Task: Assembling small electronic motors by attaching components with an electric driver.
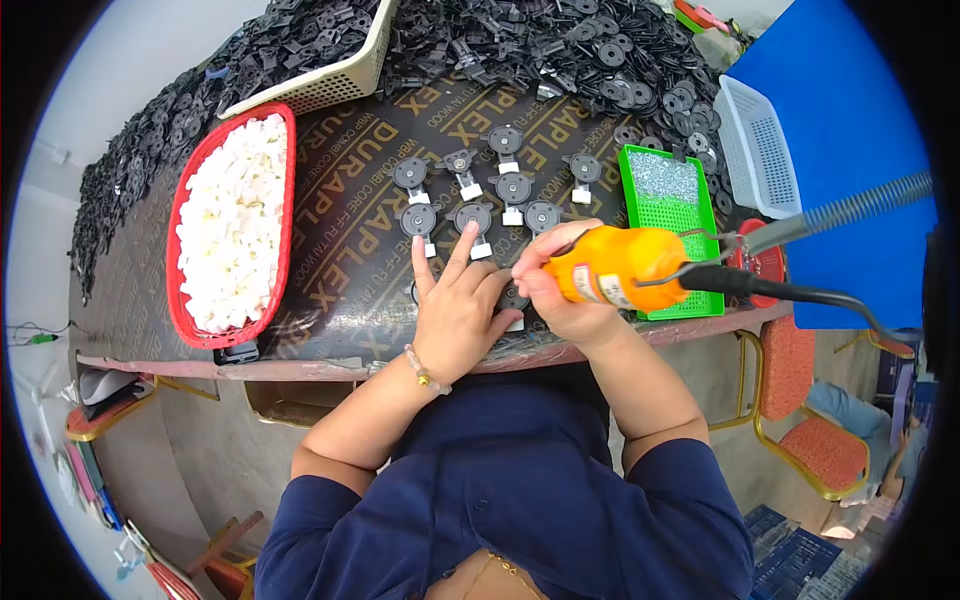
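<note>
orange power tool point(640, 260), gripped in the closed right hand point(570, 305) over the near side of the patterned black tabletop point(345, 220), with the nose end pointing left. tip hidden behind the fingers; impossible to tell whether touching anything below. joined at the other end to a coiled spring point(870, 205) and a black cable point(800, 292). alongside, the left hand point(460, 300), palm down and spread wide, with fingertips among round black parts point(513, 187) bearing white blocks point(508, 168), ranged in loose rows across the middle. between the two hands, near the left thumb, another such part point(514, 295), partly covered. farther left, a red basket point(290, 160) heaped with white pieces point(235, 220). just beyond the tool, a green tray point(655, 214) of small silvery pieces point(665, 178). along the far side, a broad heap of black components point(480, 40), with a cream basket point(335, 88) tilted at left and a white basket point(760, 150) at right, beside a blue panel point(850, 110).
</note>
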Motion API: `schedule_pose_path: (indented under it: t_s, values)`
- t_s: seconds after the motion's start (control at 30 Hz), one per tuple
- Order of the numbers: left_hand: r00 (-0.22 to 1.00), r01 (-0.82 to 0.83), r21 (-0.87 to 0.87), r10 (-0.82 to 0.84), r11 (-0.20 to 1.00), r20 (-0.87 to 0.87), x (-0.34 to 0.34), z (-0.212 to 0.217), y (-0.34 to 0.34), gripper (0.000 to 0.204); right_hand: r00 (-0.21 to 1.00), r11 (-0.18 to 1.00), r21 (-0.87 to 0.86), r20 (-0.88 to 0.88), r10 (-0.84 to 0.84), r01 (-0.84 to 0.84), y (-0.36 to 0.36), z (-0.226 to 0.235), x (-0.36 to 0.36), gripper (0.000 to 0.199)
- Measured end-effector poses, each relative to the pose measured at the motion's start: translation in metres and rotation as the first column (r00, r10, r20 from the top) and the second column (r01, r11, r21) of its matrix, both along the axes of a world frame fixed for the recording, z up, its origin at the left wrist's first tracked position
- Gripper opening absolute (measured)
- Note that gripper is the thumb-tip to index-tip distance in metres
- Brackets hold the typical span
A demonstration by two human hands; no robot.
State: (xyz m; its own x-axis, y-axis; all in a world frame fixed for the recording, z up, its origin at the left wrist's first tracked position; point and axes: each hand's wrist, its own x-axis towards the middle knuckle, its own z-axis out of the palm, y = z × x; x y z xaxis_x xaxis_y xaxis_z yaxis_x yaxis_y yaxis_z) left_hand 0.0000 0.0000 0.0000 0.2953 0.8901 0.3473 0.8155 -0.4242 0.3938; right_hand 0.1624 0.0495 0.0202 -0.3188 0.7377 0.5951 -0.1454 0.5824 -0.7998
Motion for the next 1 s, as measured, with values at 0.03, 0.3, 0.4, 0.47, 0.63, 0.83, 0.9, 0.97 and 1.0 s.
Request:
schedule_pose_path:
  t_s: [0.03, 0.3, 0.4, 0.47, 0.63, 0.83, 0.9, 0.97, 1.0]
  values:
    - [1.0, -0.003, 0.006, 0.003, 1.0, -0.01, 0.0, -0.001, 0.0, 0.041, 0.997, 1.0, 0.005, 0.072, -0.006, 0.006, 0.0, 0.001, 0.0, 0.031]
    - [1.0, -0.018, -0.011, 0.018, 1.0, -0.01, 0.007, 0.003, -0.001, 0.042, 0.939, 0.981, -0.194, -0.337, -0.066, 0.0, -0.005, 0.003, 0.007, 0.036]
    - [1.0, -0.02, 0.018, 0.02, 1.0, -0.013, 0.005, 0.001, -0.002, 0.043, 0.919, 0.973, -0.063, -0.32, -0.23, 0.222, 0.002, 0.024, 0.047, 0.04]
    - [1.0, -0.022, 0.019, 0.022, 1.0, -0.016, 0.006, 0.003, -0.004, 0.043, 0.902, 0.955, -0.03, -0.322, -0.288, 0.295, 0.008, 0.029, 0.076, 0.039]
    - [0.999, -0.026, 0.014, 0.026, 1.0, -0.04, 0.01, 0.002, 0.0, 0.043, 0.768, 0.78, -0.161, -0.141, -0.624, 0.604, 0.025, 0.016, 0.124, 0.028]
    - [0.998, -0.032, 0.016, 0.032, 0.999, -0.062, 0.013, 0.006, 0.0, 0.043, 0.76, 0.766, -0.192, -0.12, -0.639, 0.614, 0.03, -0.004, 0.133, 0.027]
    - [0.998, -0.036, 0.004, 0.036, 0.999, -0.057, 0.014, 0.006, 0.001, 0.044, 0.762, 0.77, -0.21, -0.133, -0.633, 0.603, 0.031, -0.003, 0.134, 0.027]
    - [0.997, -0.038, -0.007, 0.038, 0.999, -0.063, 0.013, 0.006, 0.0, 0.045, 0.763, 0.77, -0.204, -0.131, -0.633, 0.604, 0.028, -0.002, 0.132, 0.027]
    - [0.997, -0.041, -0.017, 0.039, 0.999, -0.065, 0.014, 0.006, 0.0, 0.046, 0.764, 0.771, -0.195, -0.126, -0.633, 0.606, 0.026, -0.002, 0.131, 0.027]
